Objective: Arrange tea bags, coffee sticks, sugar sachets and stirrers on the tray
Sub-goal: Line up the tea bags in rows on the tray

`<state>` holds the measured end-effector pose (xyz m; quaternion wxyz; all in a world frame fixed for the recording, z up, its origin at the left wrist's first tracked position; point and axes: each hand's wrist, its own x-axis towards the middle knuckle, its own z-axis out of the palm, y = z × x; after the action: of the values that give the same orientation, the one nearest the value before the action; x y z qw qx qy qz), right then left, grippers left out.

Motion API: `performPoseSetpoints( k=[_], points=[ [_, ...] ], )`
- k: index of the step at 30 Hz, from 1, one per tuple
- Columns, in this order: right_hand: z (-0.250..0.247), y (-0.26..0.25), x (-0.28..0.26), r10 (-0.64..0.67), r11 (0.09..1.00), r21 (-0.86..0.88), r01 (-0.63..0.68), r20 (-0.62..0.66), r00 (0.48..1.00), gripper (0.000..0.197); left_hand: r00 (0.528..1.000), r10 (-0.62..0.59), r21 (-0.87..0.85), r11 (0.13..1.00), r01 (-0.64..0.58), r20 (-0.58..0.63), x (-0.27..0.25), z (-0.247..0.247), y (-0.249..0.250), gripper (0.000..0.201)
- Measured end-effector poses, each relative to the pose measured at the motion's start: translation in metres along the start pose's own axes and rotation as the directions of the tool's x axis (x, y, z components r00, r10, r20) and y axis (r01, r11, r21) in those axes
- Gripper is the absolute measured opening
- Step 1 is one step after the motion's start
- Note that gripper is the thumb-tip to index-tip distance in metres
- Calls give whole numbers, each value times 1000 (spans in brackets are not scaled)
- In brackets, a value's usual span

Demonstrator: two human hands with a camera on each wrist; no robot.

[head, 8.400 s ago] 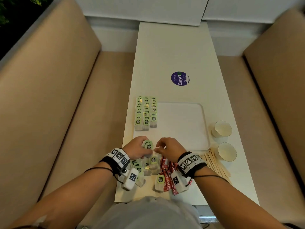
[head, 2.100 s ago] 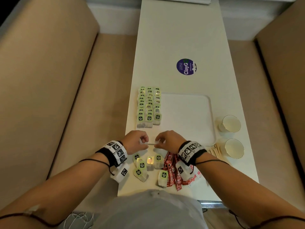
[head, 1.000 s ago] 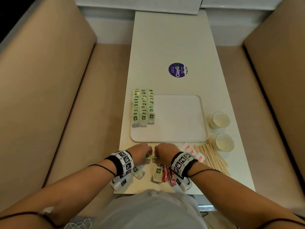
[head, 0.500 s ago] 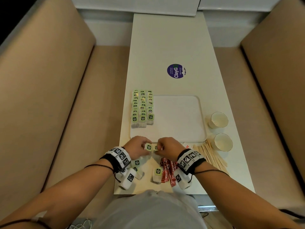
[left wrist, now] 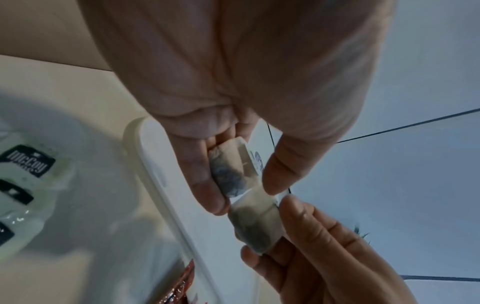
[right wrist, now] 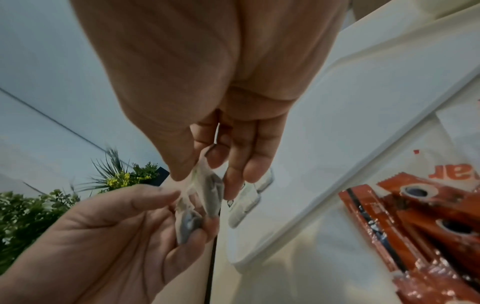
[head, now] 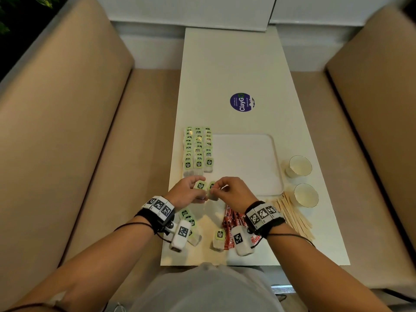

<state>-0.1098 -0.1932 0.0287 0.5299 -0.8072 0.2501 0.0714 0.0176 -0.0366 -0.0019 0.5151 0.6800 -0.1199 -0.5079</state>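
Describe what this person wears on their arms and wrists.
Both forearms are bare. The left hand and right hand are ungloved. Each wrist carries a black strap with white blocks printed with black square-pattern markers, a white camera pod hanging beneath, and a thin black cable trailing up the forearm.

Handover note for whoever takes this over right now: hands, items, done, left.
Left hand pinches one tea bag; right hand pinches another, both above the tray near edge.
Done: three rows of tea bags on the tray's left side.
Left: loose tea bags, coffee sticks, sugar sachets and stirrers, all on the table.
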Motion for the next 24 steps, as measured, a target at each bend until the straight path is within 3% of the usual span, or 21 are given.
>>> performPoseSetpoints(
  k=[4,8,13,18,24],
  points=[
    [5,-4,-6,-21,999,43,23,-38,999,4,999,28,-34,999,-29,-17,-9,2,1,30],
    [10,-6,-8,-31,997,73,36,-69,997,14,997,71,22,997,-70,-41,-16,1,-2,12],
    [18,-7,-9,23,986,164,-8,-88,996,25,990,111,32,994,-109,-84,-22,-2,2,9],
    [24,-1,-15,62,998,18,-62,-26,998,26,986,104,17,995,-103,-127,-19,-6,4,15],
    [24,16,-4,109,994,1,-109,-40,993,24,983,57,-20,998,-62,-175,-12,-4,-1,9]
  ],
)
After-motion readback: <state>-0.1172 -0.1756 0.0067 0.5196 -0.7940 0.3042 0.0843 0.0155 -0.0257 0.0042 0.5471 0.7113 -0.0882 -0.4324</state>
